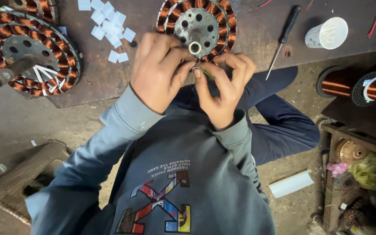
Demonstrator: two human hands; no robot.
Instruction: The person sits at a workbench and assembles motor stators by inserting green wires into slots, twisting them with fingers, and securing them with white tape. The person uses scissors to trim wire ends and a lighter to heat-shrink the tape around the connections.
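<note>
Near the top centre of the frame both bare hands meet at the lower edge of a round motor stator wound with copper-coloured coils around a grey perforated metal hub (199,24), which lies flat on the dark, worn workbench top (257,39). The left hand (159,72) has its fingers curled in narrow against the stator's lower rim, thumb and forefinger pinched close at a thin green wire (205,72) that runs between the two hands. The right hand (223,89) is just beside it, fingertips touching the same wire in a tight pinch; how much of the wire either hand truly clamps cannot be told. In the upper left of the frame lies a second, larger copper-wound stator with white sleeved leads (29,54), well apart from the hands. Between the two stators, a scatter of small white paper squares (107,26) rests on the bench. To the upper right lie a black-handled screwdriver (283,39) and, beyond it, a white paper cup (327,33). At the right edge of the frame sits a spool of copper wire (362,89). A grey sweatshirt with a coloured print (175,187) fills the lower centre
</note>
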